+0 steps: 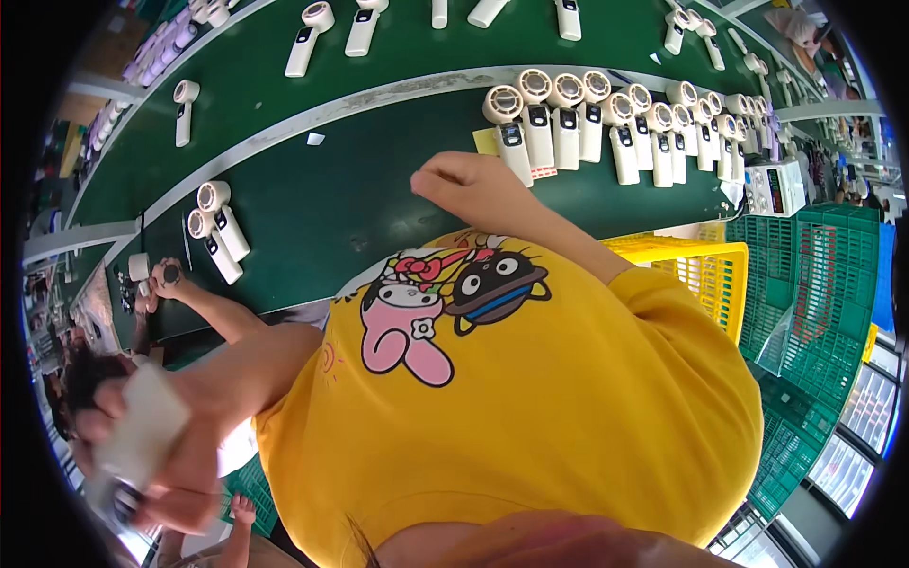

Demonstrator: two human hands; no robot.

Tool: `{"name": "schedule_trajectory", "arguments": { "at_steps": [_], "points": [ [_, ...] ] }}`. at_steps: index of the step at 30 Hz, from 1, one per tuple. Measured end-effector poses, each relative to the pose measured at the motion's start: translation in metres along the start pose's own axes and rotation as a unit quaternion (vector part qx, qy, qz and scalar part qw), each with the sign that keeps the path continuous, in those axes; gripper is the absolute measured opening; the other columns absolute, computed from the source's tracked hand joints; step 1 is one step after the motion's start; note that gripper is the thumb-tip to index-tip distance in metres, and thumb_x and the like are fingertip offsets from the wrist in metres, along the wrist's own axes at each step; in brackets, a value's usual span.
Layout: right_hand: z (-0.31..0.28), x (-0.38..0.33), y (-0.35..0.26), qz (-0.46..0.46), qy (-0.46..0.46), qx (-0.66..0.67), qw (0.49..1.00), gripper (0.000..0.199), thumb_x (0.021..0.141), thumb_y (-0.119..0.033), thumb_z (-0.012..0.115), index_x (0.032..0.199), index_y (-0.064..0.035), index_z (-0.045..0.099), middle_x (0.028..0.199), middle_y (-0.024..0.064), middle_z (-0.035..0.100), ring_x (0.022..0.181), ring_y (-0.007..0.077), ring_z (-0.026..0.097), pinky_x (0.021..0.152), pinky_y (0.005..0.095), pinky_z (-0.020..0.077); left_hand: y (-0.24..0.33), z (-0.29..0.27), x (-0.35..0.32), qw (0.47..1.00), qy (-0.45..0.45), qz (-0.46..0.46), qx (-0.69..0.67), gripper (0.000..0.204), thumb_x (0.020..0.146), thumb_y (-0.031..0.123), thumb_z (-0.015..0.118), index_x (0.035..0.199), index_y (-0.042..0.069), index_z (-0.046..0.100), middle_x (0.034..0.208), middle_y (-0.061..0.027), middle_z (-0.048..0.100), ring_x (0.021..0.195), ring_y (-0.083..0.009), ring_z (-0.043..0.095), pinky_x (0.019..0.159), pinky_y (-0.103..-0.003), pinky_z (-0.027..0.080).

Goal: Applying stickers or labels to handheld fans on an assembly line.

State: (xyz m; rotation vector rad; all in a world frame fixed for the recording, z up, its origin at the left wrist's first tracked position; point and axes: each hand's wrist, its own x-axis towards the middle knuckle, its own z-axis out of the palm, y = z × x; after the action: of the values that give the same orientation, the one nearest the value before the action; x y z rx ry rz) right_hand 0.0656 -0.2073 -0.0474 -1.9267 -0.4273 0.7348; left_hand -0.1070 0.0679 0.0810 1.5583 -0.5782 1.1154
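Note:
My left hand (pixel 194 473), smeared by motion at the lower left, is closed around a white handheld fan (pixel 147 426). The fan is tilted, and a dark display shows near its lower end. Over the green table, my right hand (pixel 478 194) is loosely curled with its fingers to the left, and I see nothing in it. Closest to it, on the right, stands a row of white handheld fans (pixel 538 133) with round heads and small dark screens. Two more handheld fans (pixel 225 232) lie on the table at the left.
Another person's hand (pixel 169 275) with a dark wrist device is at the left table edge, near a white fan head (pixel 139 266). More fans (pixel 303 47) lie beyond the grey rail (pixel 331 114). Yellow (pixel 734 284) and green crates (pixel 824 275) stand right, below a white instrument box (pixel 775 189).

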Motion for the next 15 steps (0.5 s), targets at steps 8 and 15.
{"name": "schedule_trajectory", "arguments": {
  "at_steps": [8, 15],
  "points": [
    [-0.021, 0.016, 0.007, -0.081, 0.089, 0.002, 0.993, 0.018, 0.083, -0.021, 0.055, 0.088, -0.005, 0.059, 0.072, 0.0033, 0.056, 0.061, 0.0141, 0.048, 0.056, 0.0241, 0.0388, -0.087, 0.041, -0.03, 0.88, 0.334, -0.316, 0.12, 0.036, 0.074, 0.014, 0.052, 0.106, -0.002, 0.047, 0.1, -0.0189, 0.056, 0.076, -0.0228, 0.058, 0.062, -0.029, 0.048],
    [-0.025, 0.004, 0.022, 0.068, 0.136, 0.014, 0.988, 0.023, 0.086, -0.023, 0.052, 0.092, -0.0026, 0.059, 0.07, 0.0012, 0.055, 0.063, 0.0099, 0.046, 0.059, 0.02, 0.0376, -0.265, -0.023, -0.121, 0.765, 0.145, -0.606, -0.162, 0.037, 0.072, 0.009, 0.051, 0.103, -0.011, 0.049, 0.089, -0.02, 0.058, 0.073, -0.024, 0.057, 0.065, -0.029, 0.047]
  ]
}}
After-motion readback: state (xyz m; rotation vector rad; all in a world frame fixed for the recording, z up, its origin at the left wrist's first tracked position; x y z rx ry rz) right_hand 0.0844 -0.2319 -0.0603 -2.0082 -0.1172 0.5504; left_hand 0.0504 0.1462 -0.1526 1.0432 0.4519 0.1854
